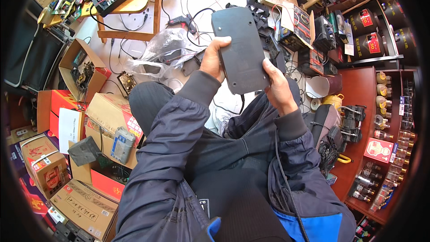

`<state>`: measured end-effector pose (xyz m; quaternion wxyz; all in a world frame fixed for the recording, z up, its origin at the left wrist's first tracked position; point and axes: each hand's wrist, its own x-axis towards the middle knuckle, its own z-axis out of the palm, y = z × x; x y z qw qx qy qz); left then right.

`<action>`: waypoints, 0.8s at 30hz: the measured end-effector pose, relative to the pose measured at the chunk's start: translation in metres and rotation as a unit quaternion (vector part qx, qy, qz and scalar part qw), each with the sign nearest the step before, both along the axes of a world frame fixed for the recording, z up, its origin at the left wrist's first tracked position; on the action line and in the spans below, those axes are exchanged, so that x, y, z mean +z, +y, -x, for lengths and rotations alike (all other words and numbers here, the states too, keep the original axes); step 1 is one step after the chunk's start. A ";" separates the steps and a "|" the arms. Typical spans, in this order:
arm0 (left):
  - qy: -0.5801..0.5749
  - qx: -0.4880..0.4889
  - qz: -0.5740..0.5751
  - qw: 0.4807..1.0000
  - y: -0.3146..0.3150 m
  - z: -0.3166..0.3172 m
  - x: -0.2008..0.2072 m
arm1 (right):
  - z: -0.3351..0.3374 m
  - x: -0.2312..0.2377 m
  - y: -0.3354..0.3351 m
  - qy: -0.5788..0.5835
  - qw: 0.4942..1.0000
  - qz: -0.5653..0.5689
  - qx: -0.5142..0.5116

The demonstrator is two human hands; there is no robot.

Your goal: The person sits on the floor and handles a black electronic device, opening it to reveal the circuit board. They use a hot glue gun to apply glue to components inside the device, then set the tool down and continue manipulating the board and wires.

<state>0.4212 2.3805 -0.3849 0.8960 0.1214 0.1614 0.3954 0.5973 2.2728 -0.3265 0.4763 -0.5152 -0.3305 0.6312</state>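
Note:
A flat black rectangular box (pixel 240 49) with screws at its corners is held up above my lap, tilted slightly. One black cable comes out of its lower end, and another runs by its upper left corner. My left hand (pixel 214 59) grips the box's left edge, thumb lying on the broad face. On the opposite side, my right hand (pixel 278 85) holds the lower right edge, its thumb pressed along the side. The fingers under the box are hidden. Beyond my left hand lies crumpled clear plastic (pixel 166 47), near a black and red pistol-shaped tool (pixel 182 23).
A wooden stand (pixel 130 35) with circuit parts is at far left. Open cardboard boxes (pixel 85 69) crowd the left side. To the right are batteries and meters (pixel 295 31), a coiled black cable (pixel 330 145) and a reddish-brown shelf (pixel 365 92) of glass tubes. Loose wires cross the floor.

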 end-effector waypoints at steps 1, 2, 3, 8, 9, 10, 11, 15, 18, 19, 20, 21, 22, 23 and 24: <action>0.009 0.015 0.014 1.000 0.001 -0.001 -0.001 | -0.001 -0.001 -0.002 -0.004 1.000 0.005 -0.013; 0.008 0.019 0.019 1.000 0.002 -0.001 -0.002 | -0.002 -0.001 -0.004 0.000 1.000 -0.004 -0.021; 0.008 0.023 0.023 0.999 0.003 -0.001 -0.003 | -0.003 -0.001 -0.004 -0.002 1.000 0.010 -0.022; -0.004 0.027 0.029 0.999 0.006 -0.001 -0.007 | -0.008 0.001 -0.007 0.039 0.999 0.004 -0.005; -0.011 0.031 0.024 0.999 0.006 -0.001 -0.007 | -0.010 0.003 -0.008 0.058 0.998 -0.003 0.011; -0.015 0.031 0.021 0.999 0.006 -0.001 -0.007 | -0.011 0.003 -0.008 0.057 0.998 -0.014 0.024; -0.019 0.031 0.019 0.999 0.006 -0.001 -0.006 | -0.011 0.002 -0.008 0.056 0.997 -0.025 0.038; -0.013 0.034 0.010 0.999 0.004 -0.002 -0.006 | -0.011 0.003 -0.010 0.050 0.997 -0.032 0.045; -0.005 0.038 0.015 0.999 0.005 -0.002 -0.006 | -0.010 0.004 -0.010 0.045 0.997 -0.033 0.047; -0.009 0.036 0.014 0.999 0.005 -0.002 -0.007 | -0.010 0.004 -0.010 0.043 0.998 -0.032 0.046; -0.010 0.035 0.013 0.999 0.005 -0.002 -0.007 | -0.009 0.004 -0.010 0.042 0.998 -0.031 0.045; -0.010 0.035 0.011 0.999 0.005 -0.002 -0.007 | -0.008 0.005 -0.010 0.040 0.998 -0.030 0.044; -0.007 0.034 0.014 0.999 0.005 -0.002 -0.008 | -0.007 0.005 -0.011 0.034 0.998 -0.029 0.034; -0.003 0.034 0.017 0.999 0.005 -0.002 -0.007 | -0.005 0.004 -0.011 0.028 0.999 -0.027 0.024; 0.000 0.033 0.019 0.999 0.005 -0.002 -0.007 | -0.003 0.005 -0.011 0.018 0.999 -0.030 0.016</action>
